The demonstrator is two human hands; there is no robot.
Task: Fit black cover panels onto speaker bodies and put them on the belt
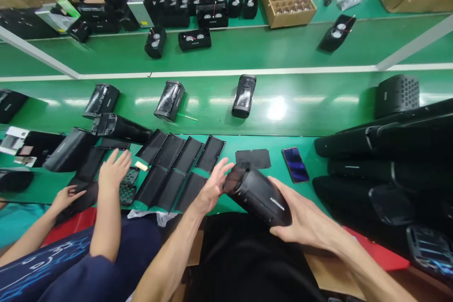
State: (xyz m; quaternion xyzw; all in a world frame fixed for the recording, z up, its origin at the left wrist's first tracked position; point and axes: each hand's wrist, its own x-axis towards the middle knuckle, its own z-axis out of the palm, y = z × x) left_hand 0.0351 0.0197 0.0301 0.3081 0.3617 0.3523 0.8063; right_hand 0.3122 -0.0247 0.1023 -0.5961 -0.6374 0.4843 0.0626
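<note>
A black speaker housing lies tilted between my hands, just above the near edge of the green table. My right hand cups its near end from below and the side. My left hand rests against its far open end, fingers partly spread and touching the rim. Flat black panels lie in two rows just left of my left hand. One single black panel lies beyond the housing.
A co-worker's two hands reach over black parts at the left. A phone lies right of the housing. Stacked black housings fill the right. Three wrapped housings ride the green belt; more speakers and a cardboard tray stand behind.
</note>
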